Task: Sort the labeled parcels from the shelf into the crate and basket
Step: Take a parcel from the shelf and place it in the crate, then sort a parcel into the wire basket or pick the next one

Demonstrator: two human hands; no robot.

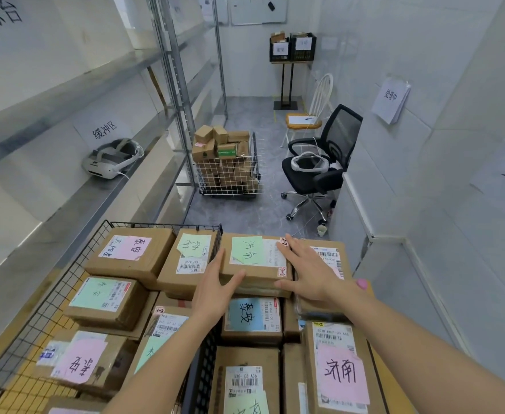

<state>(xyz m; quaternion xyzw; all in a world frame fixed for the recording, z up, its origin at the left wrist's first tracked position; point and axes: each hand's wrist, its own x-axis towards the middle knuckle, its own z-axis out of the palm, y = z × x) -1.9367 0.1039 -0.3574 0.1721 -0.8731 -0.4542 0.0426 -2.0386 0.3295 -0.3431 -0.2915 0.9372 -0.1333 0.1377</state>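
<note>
Left hand (215, 283) and right hand (308, 271) flat-fingered, clasping both ends of brown cardboard parcel with green label (255, 265), black wire basket (102, 243) rim just left, bare grey floor (245, 213) ahead

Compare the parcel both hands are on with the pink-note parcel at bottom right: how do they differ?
The held parcel carries a green note; the near parcel carries a pink one. The left hand and right hand press the held parcel's sides; nothing touches the near parcel. The held parcel lies farther away. Both are brown cartons with barcode labels.
</note>
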